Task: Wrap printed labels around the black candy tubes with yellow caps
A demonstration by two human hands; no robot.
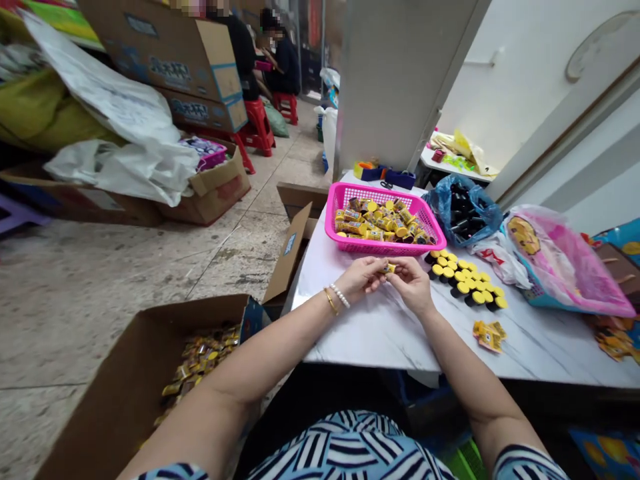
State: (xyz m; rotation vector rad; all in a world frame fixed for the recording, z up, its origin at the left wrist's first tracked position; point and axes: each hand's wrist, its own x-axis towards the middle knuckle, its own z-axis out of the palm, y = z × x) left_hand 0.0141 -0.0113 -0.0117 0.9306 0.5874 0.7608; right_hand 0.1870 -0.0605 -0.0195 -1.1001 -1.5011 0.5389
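Observation:
My left hand (367, 276) and my right hand (411, 283) meet over the white marble-patterned table (350, 333). Between their fingertips they pinch a small yellow printed piece (390, 269), mostly covered by the fingers. It resembles the small yellow-capped cylinders in printed wraps (373, 220) that fill the pink basket (385, 249) just beyond my hands. To the right of my right hand, several black cylinders with yellow caps (467, 280) stand upright in a cluster. Nearer the front edge lie loose yellow printed sleeves (489, 336).
A cardboard box (115, 373) on the floor at left holds many wrapped cylinders. On the table's right are a blue bag of black pieces (463, 210) and a plastic-lined basket (560, 267). Tape rolls (385, 175) lie behind the pink basket. People sit on red stools (257, 127) farther back.

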